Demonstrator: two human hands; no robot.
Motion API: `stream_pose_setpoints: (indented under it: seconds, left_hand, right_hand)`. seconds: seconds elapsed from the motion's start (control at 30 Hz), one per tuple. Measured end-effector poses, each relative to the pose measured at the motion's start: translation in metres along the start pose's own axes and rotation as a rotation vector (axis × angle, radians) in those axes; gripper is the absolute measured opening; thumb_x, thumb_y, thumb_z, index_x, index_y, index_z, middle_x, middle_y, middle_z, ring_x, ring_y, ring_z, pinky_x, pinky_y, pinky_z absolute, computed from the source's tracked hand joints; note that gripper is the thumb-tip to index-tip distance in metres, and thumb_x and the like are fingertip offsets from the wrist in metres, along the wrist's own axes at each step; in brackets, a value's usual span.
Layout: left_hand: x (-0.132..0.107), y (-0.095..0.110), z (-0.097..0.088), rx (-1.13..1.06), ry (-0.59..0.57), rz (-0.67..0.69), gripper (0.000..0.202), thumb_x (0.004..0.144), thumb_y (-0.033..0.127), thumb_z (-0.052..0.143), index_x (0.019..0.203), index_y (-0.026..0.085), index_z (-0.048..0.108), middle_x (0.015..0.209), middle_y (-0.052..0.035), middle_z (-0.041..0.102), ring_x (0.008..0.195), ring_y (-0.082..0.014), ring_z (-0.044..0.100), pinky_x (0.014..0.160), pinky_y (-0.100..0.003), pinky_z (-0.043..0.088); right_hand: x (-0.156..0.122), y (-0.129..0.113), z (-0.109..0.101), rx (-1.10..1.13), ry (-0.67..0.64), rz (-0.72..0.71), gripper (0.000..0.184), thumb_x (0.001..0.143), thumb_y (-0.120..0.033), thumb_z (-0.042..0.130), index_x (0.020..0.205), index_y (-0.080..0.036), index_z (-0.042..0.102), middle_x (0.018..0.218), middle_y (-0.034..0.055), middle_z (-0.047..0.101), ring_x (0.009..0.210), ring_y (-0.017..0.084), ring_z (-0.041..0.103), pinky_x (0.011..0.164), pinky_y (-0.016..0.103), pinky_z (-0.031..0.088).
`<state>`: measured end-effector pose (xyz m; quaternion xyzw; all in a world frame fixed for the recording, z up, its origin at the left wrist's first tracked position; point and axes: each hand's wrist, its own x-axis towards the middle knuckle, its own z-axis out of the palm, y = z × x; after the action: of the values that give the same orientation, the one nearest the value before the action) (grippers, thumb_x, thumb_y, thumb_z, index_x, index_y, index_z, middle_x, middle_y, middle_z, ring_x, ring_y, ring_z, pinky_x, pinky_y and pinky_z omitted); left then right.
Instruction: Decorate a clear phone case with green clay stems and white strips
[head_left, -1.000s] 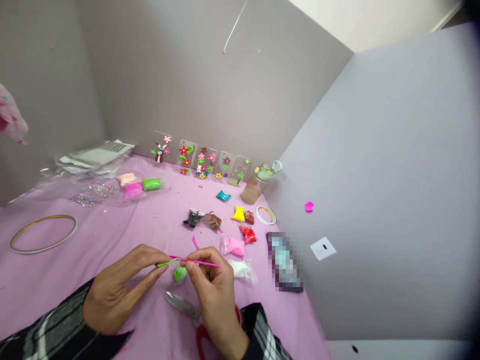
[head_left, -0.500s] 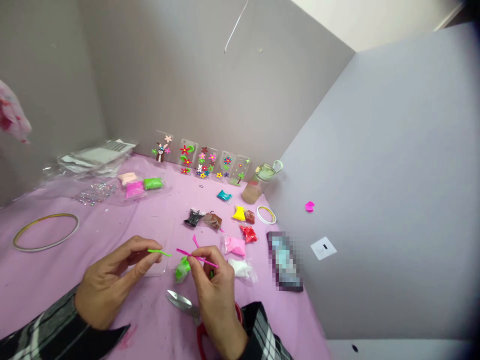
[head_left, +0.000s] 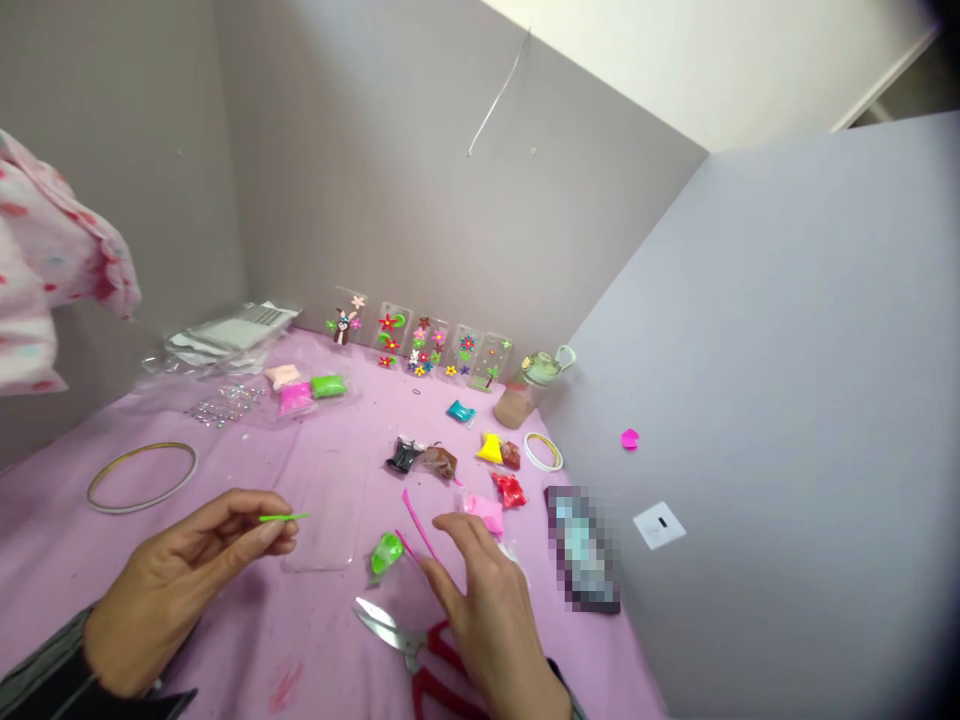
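My left hand (head_left: 191, 575) pinches a thin bright green strip (head_left: 289, 517), likely clay, between thumb and fingertips. To its right, a clear phone case (head_left: 319, 565) lies flat on the pink cloth. My right hand (head_left: 495, 590) is over the table with thumb and fingers apart. Close by its thumb are two slim pink modelling tools, one longer (head_left: 418, 522) and one partly hidden by the thumb (head_left: 403, 542). A green clay packet (head_left: 386, 553) sits just left of them. Under my right wrist, red-handled scissors (head_left: 427, 655) lie with their blades pointing left.
Decorated clear cases (head_left: 427, 350) lean on the back wall beside a jug (head_left: 525, 390). Several clay packets (head_left: 440, 460) lie mid-table. A phone (head_left: 583, 550) is at the right edge, a large ring (head_left: 142, 478) at left. A dotted pink cloth (head_left: 60, 250) hangs at far left.
My right hand has let go of the pink tool, moved right and spread its fingers. My left hand still holds the green strip. The whole view has shifted a little.
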<state>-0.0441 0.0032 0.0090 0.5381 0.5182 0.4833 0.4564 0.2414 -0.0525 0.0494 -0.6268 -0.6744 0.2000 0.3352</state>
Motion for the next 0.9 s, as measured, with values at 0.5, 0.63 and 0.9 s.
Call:
stream_pose_setpoints:
  seconds: [0.5, 0.63, 0.9]
  left_hand:
    - [0.022, 0.003, 0.007, -0.046, -0.046, 0.066, 0.013, 0.079, 0.043, 0.080, 0.082, 0.031, 0.080, 0.074, 0.0034, 0.079, 0.068, -0.0158, 0.078, 0.066, -0.012, 0.060]
    - [0.030, -0.004, 0.010, -0.070, -0.112, 0.012, 0.011, 0.082, 0.042, 0.078, 0.085, 0.031, 0.079, 0.075, 0.0033, 0.079, 0.071, -0.0156, 0.078, 0.068, -0.012, 0.061]
    - [0.034, -0.022, 0.016, -0.114, -0.117, -0.081, 0.026, 0.083, 0.055, 0.079, 0.086, 0.029, 0.079, 0.075, 0.0004, 0.078, 0.074, -0.0182, 0.077, 0.070, -0.017, 0.063]
  right_hand:
    - [0.082, -0.048, 0.072, 0.848, -0.484, 0.268, 0.040, 0.067, -0.049, 0.093, 0.090, -0.021, 0.077, 0.078, 0.0000, 0.071, 0.061, 0.012, 0.054, 0.059, 0.025, 0.039]
    - [0.085, -0.043, 0.080, 0.798, -0.432, 0.257, 0.034, 0.074, -0.051, 0.088, 0.079, -0.019, 0.076, 0.071, -0.0006, 0.068, 0.059, 0.011, 0.047, 0.056, 0.025, 0.033]
    - [0.090, -0.032, 0.079, 0.669, -0.394, 0.210, 0.020, 0.084, -0.039, 0.082, 0.083, -0.019, 0.079, 0.060, -0.0061, 0.055, 0.053, 0.009, 0.029, 0.049, 0.025, 0.021]
